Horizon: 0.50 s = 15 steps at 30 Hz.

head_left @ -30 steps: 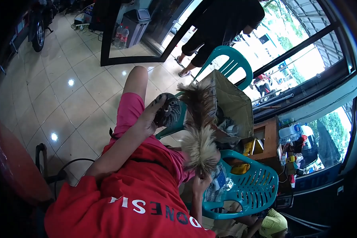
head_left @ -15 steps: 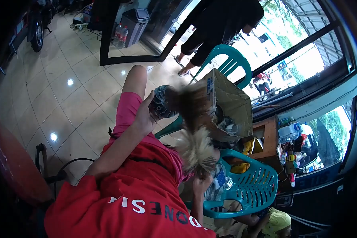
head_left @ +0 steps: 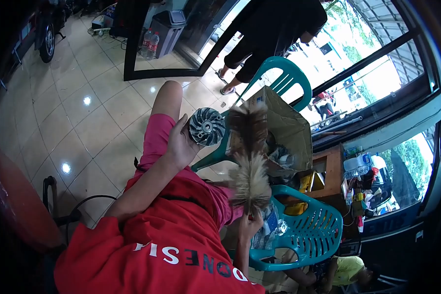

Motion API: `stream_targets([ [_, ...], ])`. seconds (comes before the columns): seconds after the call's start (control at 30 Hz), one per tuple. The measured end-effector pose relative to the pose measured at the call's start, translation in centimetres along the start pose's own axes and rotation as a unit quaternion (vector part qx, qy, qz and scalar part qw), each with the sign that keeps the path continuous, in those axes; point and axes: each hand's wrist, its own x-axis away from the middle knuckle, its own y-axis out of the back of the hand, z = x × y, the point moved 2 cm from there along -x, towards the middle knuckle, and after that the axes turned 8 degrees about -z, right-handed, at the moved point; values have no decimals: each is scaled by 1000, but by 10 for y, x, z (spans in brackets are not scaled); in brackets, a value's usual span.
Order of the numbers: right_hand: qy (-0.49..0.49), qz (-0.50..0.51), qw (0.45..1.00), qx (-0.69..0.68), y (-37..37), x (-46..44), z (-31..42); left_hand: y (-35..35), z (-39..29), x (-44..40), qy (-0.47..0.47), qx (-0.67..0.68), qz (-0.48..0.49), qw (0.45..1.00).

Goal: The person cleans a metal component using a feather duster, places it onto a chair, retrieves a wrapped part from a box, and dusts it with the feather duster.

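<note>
A round metal fan pulley [head_left: 207, 126] with curved fins and a central hole rests in my left hand [head_left: 182, 146], its finned face turned up toward me. My left fingers are curled round its edge, over my pink-clad thigh. My right hand [head_left: 250, 225] grips the lower end of a feather duster [head_left: 250, 181], whose pale and brown feathers point away from me. The brown tip is to the right of the pulley, apart from it. Part of the duster's handle is hidden in my fist.
An open cardboard box [head_left: 289, 125] of parts stands on a green chair [head_left: 279, 73]. A nearer green chair [head_left: 308, 230] holds a small metal part [head_left: 281, 227] on wrapping. A dark-clothed person [head_left: 274, 34] stands by the door; another, in yellow [head_left: 348, 271], is low at right.
The duster has swung right, away from the pulley, and its feathers are no longer blurred. The pulley has tilted so its finned face shows fully. The person in yellow has shifted.
</note>
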Motion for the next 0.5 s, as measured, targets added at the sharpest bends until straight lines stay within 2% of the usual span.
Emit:
stream_targets([
  [0.1,45,-9,999,22,6,-2,7,11,1,-9,26,26,40,999],
  [0.17,96,38,994,39,6,-3,11,7,2,-6,32,22,21,999],
  [0.2,84,38,994,57,5,-4,15,1,1,-2,34,20,0,999],
  [0.23,86,40,994,57,2,-2,8,-3,0,2,20,-1,19,1000],
  [0.3,-8,-9,1000,-22,-4,-1,-9,0,1,0,19,-6,1,1000],
  [0.33,-9,-7,1000,-22,-2,0,-9,3,1,-1,22,-16,-17,999],
  [0.37,37,11,999,1,0,-1,-8,6,1,-2,24,-19,-17,999],
  [0.4,85,27,996,25,1,-2,-1,6,1,-1,39,5,25,999],
  [0.43,84,24,996,26,2,-3,4,5,2,-2,54,30,68,996],
  [0.5,66,37,996,56,1,-4,11,2,3,-4,43,19,43,998],
])
